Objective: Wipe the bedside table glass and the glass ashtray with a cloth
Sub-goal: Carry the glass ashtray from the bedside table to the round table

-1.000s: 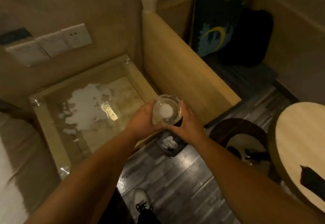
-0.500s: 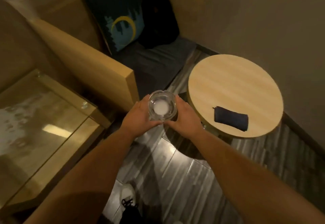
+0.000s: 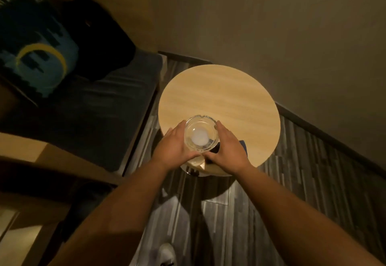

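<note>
A round clear glass ashtray with a whitish patch in its bottom is held between both hands above the near edge of a round wooden table. My left hand cups its left side and my right hand cups its right side. A dark blue cloth lies on the table under my right hand, with only a corner showing. The bedside table glass is out of view.
A dark cushioned bench with a blue patterned pillow and a black bag stands to the left. A wall runs along the right behind the table. Grey plank floor and my shoe lie below.
I have turned right, away from the glass bedside table, carrying the ashtray in both hands. It is now over the round wooden table, above the dark cloth.
</note>
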Demonstrator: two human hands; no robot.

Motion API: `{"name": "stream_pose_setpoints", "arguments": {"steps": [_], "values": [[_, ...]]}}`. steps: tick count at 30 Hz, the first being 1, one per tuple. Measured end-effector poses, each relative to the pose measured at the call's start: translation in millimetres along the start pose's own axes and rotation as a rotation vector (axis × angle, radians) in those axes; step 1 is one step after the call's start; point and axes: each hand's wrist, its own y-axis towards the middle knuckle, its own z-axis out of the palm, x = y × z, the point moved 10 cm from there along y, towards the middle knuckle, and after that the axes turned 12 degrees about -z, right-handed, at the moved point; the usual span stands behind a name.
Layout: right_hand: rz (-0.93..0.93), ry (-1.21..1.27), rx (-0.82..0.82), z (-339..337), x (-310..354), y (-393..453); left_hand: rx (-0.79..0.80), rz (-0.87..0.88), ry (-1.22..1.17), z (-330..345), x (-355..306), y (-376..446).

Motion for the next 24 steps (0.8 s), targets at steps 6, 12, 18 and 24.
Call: {"name": "stream_pose_setpoints", "arguments": {"steps": [6,12,18,24], "values": [[0.063,-0.033,-0.035,-1,-56,23,0.073,0.054,0.058,38,-15,61],[0.052,-0.040,-0.036,7,-99,55,0.046,0.088,0.033,60,-20,106],[0.032,-0.024,-0.019,22,-116,73,0.040,0.079,-0.023,64,-18,119],[0.014,-0.027,0.000,28,-126,79,-0.006,0.062,-0.024,71,-14,123]]}}
